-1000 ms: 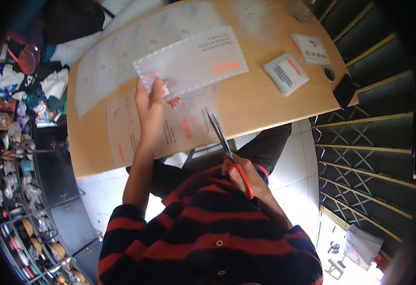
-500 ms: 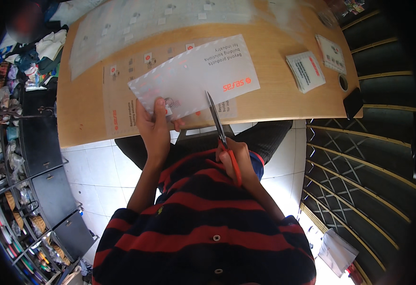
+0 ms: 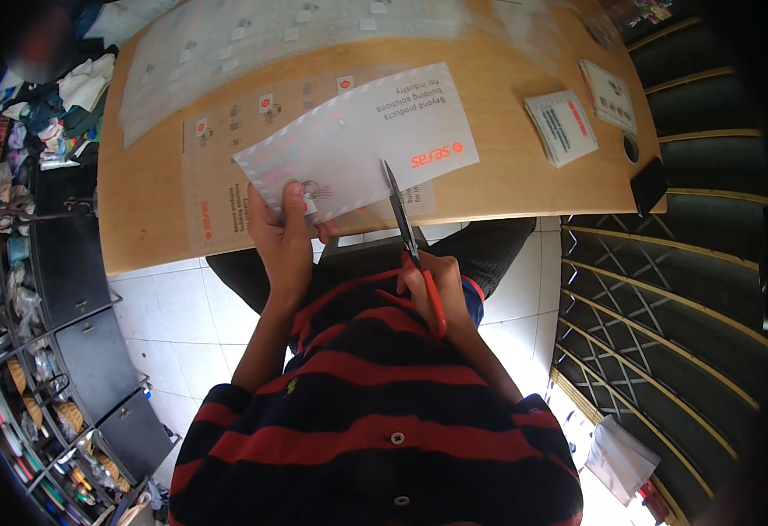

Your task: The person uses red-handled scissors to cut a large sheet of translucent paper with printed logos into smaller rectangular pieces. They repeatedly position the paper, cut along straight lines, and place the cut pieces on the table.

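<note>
My left hand [image 3: 283, 232] pinches the lower left corner of a whitish printed sheet [image 3: 357, 140], thumb on top and fingers beneath. The sheet is tilted, with orange and grey print and a striped left border. In my right hand [image 3: 436, 289] is a pair of scissors [image 3: 404, 219] with orange-red handles and dark blades. Their tip lies over the sheet's lower edge, right of the middle; whether the blades bite into it I cannot tell. Under the held piece, a larger translucent printed sheet [image 3: 198, 188] lies on the wooden table [image 3: 143, 215].
Two stacks of printed cards, one nearer [image 3: 561, 130] and one farther [image 3: 607, 95], lie at the table's right. A dark flat object [image 3: 649, 187] sits at the right edge. Translucent sheeting [image 3: 217, 53] covers the back. Shelves [image 3: 77, 263] stand left, a folding metal gate [image 3: 655, 298] right.
The view has shifted slightly. Both hands, the sheet and the scissors keep nearly the same pose, with the blade tip still at the sheet's lower edge.
</note>
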Demonstrator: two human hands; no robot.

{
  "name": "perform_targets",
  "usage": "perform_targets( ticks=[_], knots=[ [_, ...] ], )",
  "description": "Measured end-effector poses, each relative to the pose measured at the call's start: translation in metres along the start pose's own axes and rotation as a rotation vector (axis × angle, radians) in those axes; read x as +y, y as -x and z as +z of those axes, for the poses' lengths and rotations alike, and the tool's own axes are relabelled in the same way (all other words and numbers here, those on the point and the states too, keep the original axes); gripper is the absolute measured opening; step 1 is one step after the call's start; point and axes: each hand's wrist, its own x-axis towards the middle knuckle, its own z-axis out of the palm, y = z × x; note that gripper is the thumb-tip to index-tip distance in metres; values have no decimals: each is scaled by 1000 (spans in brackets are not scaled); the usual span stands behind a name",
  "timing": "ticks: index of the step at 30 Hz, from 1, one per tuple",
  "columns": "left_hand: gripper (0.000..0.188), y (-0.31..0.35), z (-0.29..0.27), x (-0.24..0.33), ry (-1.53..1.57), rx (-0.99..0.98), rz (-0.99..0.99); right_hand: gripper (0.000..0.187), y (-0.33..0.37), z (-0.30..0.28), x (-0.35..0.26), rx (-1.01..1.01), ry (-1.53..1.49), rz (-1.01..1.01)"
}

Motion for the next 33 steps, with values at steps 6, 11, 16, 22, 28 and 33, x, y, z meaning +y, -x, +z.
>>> perform_targets(
  ticks=[6,11,16,22,28,33],
  knots=[
    [29,0,0,-1,-13,-2,23,33,1,-2,-2,-23,6,51],
    [27,0,-2,1,-29,-28,4,35,3,-5,2,-45,9,37],
    [26,2,-2,2,-56,-67,-27,37,1,-8,-3,-72,7,17],
    [28,4,-4,2,-58,-111,-57,43,-3,-13,1,-59,70,-28],
    [29,2,-7,2,-78,-146,-73,47,-7,-17,1,-100,101,-25],
    [29,3,-6,2,-71,-143,-72,47,-8,-14,2,-77,93,-12]
  ],
)
